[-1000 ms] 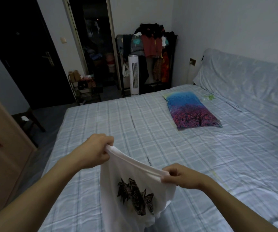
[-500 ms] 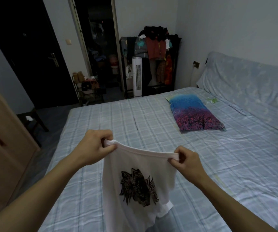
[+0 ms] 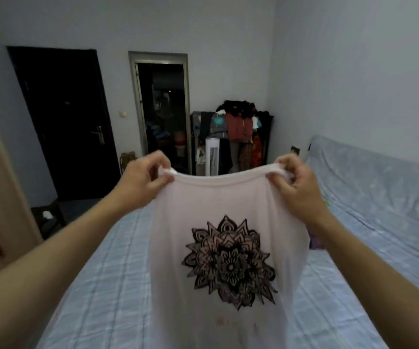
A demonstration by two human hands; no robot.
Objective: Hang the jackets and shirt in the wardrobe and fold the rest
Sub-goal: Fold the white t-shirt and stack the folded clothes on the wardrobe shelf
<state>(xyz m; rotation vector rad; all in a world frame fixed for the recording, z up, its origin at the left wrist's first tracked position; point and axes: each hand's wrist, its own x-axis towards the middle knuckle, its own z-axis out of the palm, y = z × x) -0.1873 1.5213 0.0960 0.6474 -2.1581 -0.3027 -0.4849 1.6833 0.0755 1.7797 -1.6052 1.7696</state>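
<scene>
White T-shirt (image 3: 218, 205) with black mandala print (image 3: 229, 263) hangs in mid-air above the checked bed (image 3: 97, 285), stretched flat facing the head camera. Left hand (image 3: 140, 183) pinches the top hem's left corner, thumb and curled fingers clamped on fabric, arm extended forward. Right hand (image 3: 297, 190) grips the right corner the same way, wrist cocked slightly upward. Both forearms are raised, spread apart. Clothes rack (image 3: 236, 132) stands against the far wall.
</scene>
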